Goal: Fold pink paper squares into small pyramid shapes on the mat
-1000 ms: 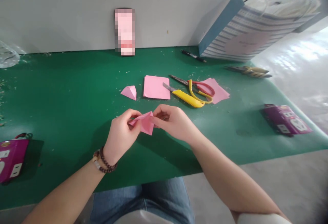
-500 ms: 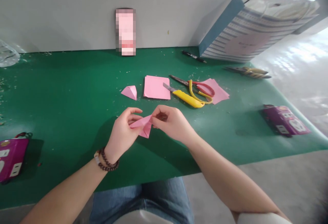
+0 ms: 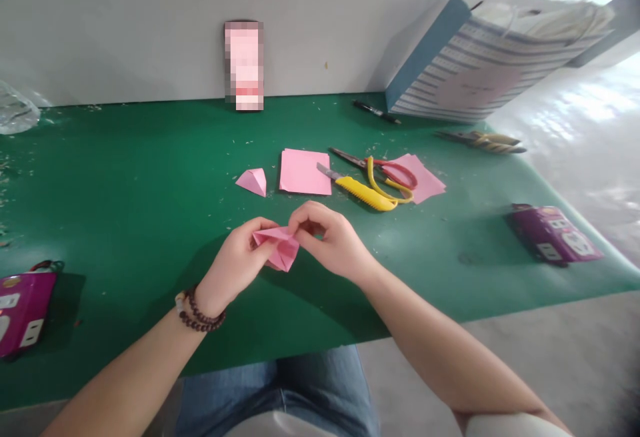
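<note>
Over the smooth green tabletop [image 3: 145, 177], a creased pink paper piece [image 3: 286, 250] sits in our left hand [image 3: 234, 260], thumb closed against fingers; our right hand [image 3: 334, 238] pinches its upper right corner. We judge this a folding step, calling next for exact fingertips. Beyond lie a folded pink paper wedge [image 3: 254, 182] and square pink paper stack [image 3: 301, 171].

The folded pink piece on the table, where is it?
In the head view, the folded piece lies left of the pink paper stack, beyond the left hand.
</note>
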Demonstrator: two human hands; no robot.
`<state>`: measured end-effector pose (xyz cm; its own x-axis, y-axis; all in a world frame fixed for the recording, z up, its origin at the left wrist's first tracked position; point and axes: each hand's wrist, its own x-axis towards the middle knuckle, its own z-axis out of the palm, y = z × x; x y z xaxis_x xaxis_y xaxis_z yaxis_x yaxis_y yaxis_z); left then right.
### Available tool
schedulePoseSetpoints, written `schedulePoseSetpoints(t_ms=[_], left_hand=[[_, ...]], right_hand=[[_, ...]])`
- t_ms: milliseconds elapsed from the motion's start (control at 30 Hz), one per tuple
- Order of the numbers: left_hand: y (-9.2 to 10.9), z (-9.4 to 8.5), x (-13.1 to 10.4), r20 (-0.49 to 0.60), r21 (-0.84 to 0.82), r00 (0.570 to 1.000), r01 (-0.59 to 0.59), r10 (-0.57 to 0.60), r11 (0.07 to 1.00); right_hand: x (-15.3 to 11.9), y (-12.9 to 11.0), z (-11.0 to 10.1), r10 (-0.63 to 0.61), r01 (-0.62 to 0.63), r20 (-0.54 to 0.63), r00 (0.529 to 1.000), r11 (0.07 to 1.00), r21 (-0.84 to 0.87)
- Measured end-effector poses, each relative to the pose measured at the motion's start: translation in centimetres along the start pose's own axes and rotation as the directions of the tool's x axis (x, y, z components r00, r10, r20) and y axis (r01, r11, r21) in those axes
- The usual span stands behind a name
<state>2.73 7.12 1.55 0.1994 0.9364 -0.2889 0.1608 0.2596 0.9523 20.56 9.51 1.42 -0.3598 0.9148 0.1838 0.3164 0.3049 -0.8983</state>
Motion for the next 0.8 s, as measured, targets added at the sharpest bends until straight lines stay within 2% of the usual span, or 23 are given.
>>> schedulePoseSetpoints(t_ms=[133,200,300,467,533,633,800], left_hand=[[0.1,-0.1,-0.1,0.065,-0.222,0.996,0.077,-0.064,0.972],[-0.1,-0.4,0.0,0.083,-0.243,0.993,0.099,-0.081,0.965],[-0.4,-0.7,0.2,0.028,-0.058,0.998,0.055,-0.054,0.997],[-0.3,-0.5,-0.1,-0.079,0.299,0.991,-0.077,0.105,0.951],[-0.1,-0.3,-0.2,-0.083,0.365,0.984,-0.119,0.159,0.923],[0.0,0.0,-0.3,-0.079,0.374,0.98,-0.142,0.184,0.917],[0.0,-0.1,-0.2,-0.099,0.467,0.966,-0.166,0.238,0.868]], right_hand=[[-0.2,-0.1,-0.1,-0.096,0.095,-0.005,0.995,0.99,-0.109],[-0.4,-0.3,-0.2,-0.139,0.137,-0.004,0.99,0.976,-0.17],[-0.5,-0.4,-0.2,-0.156,0.16,0.037,0.987,0.966,-0.204],[-0.3,-0.5,0.0,-0.03,0.045,0.059,0.998,0.961,-0.274],[-0.1,-0.7,0.1,0.041,-0.015,0.073,0.997,0.943,-0.332],[0.1,-0.9,0.1,0.118,-0.085,0.064,0.991,0.92,-0.384],[0.0,-1.1,0.1,0.138,-0.099,0.083,0.987,0.928,-0.359]])
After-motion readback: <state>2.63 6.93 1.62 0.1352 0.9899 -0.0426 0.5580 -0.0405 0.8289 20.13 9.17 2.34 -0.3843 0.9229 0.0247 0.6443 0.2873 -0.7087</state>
